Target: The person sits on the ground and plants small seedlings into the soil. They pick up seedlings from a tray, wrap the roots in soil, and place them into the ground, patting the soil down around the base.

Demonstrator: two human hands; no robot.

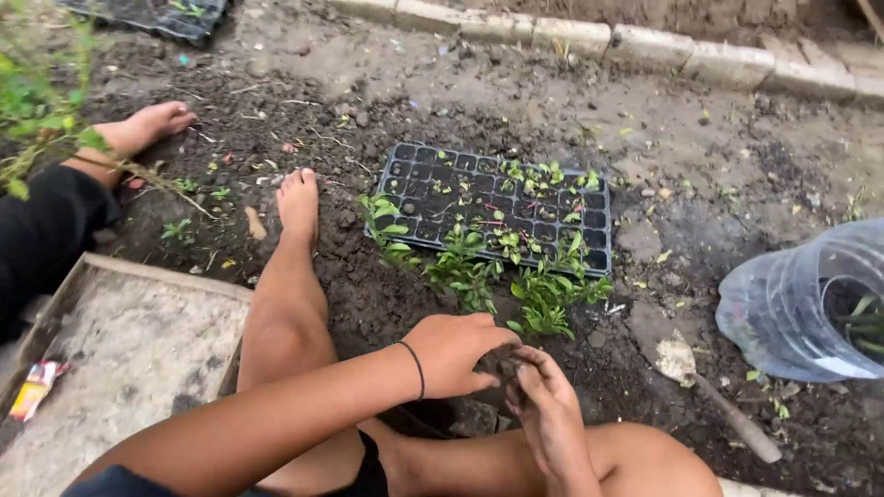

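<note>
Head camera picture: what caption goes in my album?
Both hands, left hand and right hand, pinch dark soil beside a black seedling tray.

Matt black plastic seedling tray (pixel 419 189); rough, crumbly soil (pixel 368 294); glossy clear plastic jug (pixel 792 304); rough concrete slab (pixel 129 359).

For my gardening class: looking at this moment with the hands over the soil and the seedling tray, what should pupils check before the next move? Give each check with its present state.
1. Both hands meet over the soil: ok, left hand and right hand touch, fingertips together on a dark clump.
2. A seedling is in the fingers: cannot tell, hidden.
3. Seedling tray within sight: ok, lying flat on the soil beyond the hands.
4. Seedlings left to use: ok, green seedlings crowd the tray's near edge.
5. Digging tool nearby: ok, lying on the soil right of the hands.
</note>
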